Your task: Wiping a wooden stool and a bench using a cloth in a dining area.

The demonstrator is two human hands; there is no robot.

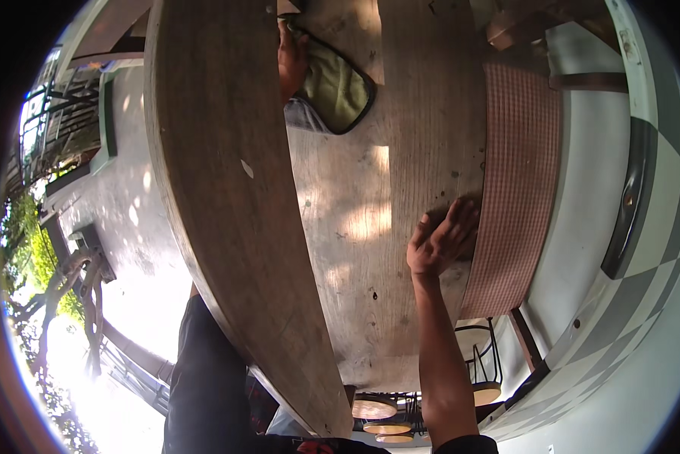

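A green cleaning cloth [331, 87] with a dark border and a grey underside lies partly folded on the worn wooden surface [355, 295]. My left hand [292, 62] presses on it at the far end, its fingers bent over the fabric. The broad wooden plank [226, 166] at the left covers part of that hand and hides its forearm. Farther right and nearer to me, my right hand [442, 240] rests palm down on the wood with its fingers stretched out, holding nothing. Its fingertips reach close to the red checked strip [518, 181].
Round-topped stools [375, 406] stand at the lower edge. A wall with grey and white checks [642, 272] runs along the right. At the left are a pale floor [139, 189] and bright greenery [43, 257]. A dark-clothed limb [207, 371] shows beside the plank.
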